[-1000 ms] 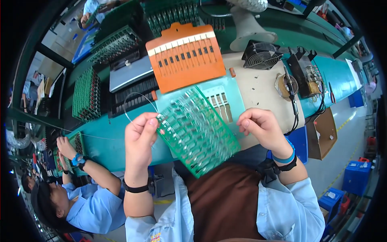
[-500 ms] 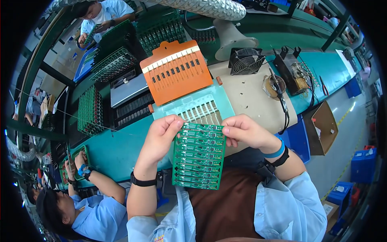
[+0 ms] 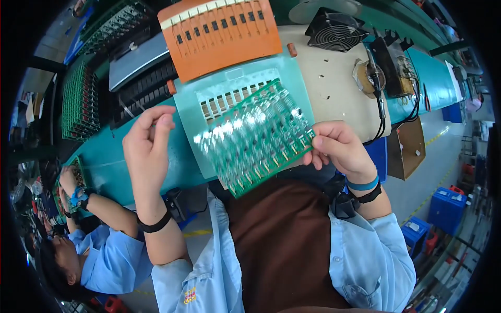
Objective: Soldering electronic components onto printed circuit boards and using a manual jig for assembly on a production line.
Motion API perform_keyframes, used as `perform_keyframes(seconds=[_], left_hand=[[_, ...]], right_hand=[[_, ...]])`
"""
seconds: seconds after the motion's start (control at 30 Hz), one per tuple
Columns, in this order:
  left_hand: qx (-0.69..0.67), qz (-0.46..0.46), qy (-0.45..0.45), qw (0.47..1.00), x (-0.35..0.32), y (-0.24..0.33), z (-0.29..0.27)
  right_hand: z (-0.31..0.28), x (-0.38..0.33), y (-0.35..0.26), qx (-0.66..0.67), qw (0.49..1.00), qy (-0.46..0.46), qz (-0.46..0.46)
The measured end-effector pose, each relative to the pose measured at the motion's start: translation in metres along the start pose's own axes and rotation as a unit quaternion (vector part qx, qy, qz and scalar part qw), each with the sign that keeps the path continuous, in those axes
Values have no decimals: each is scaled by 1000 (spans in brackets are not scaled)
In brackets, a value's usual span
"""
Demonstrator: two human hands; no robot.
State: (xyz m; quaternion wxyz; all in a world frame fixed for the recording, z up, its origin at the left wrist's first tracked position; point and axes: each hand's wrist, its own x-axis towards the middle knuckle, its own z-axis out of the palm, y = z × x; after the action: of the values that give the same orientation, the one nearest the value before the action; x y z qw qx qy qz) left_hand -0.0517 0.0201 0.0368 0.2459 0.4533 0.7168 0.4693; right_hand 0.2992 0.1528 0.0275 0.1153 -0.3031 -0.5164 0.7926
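My right hand [image 3: 340,148] pinches the right edge of a flat green circuit-board panel with rows of small gold-tipped boards [image 3: 255,138], fingers curled tight on it, thumb on top. The panel is tilted, glare on its upper left, held in the air over my brown apron [image 3: 284,245] and the front edge of the teal workbench [image 3: 104,156].

My left hand [image 3: 147,142] is off the panel, just beside its left edge at 9 o'clock, fingers half curled and narrow, thumb near the fingertips; can't tell if anything thin is pinched there. Black band on that wrist, blue and black bands on the right wrist.

Behind the panel, at 12 o'clock from it, a pale teal plastic slotted fixture plate [image 3: 235,88] lies on the bench. Beyond that, an orange slotted plastic tray [image 3: 222,34]. At 10 o'clock from the panel, a black ribbed rack [image 3: 143,94], a grey flat plate [image 3: 136,60] and a green rack of upright boards [image 3: 78,101].

At 2 o'clock, a beige mat [image 3: 329,78], a black round fan [image 3: 335,30] and a soldering-iron stand with cable [image 3: 373,81]. A brown cardboard box [image 3: 407,148] at 3 o'clock of my right hand.

At 8 o'clock, another person in a blue shirt [image 3: 104,261], with a watch on one wrist.
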Motion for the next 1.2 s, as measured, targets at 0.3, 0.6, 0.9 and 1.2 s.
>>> perform_keyframes(seconds=[0.3, 0.6, 0.9, 1.2], left_hand=[[100, 23, 11, 995, -25, -20, 22], [120, 18, -20, 992, -21, -14, 30], [157, 56, -33, 985, -20, -19, 34], [162, 79, -29, 983, -20, -19, 37]], right_hand=[[14, 22, 22, 11, 996, 88, -10], [25, 32, 14, -4, 994, 113, -1], [25, 31, 10, -48, 990, 129, 25], [30, 32, 13, -191, 962, 196, 5]])
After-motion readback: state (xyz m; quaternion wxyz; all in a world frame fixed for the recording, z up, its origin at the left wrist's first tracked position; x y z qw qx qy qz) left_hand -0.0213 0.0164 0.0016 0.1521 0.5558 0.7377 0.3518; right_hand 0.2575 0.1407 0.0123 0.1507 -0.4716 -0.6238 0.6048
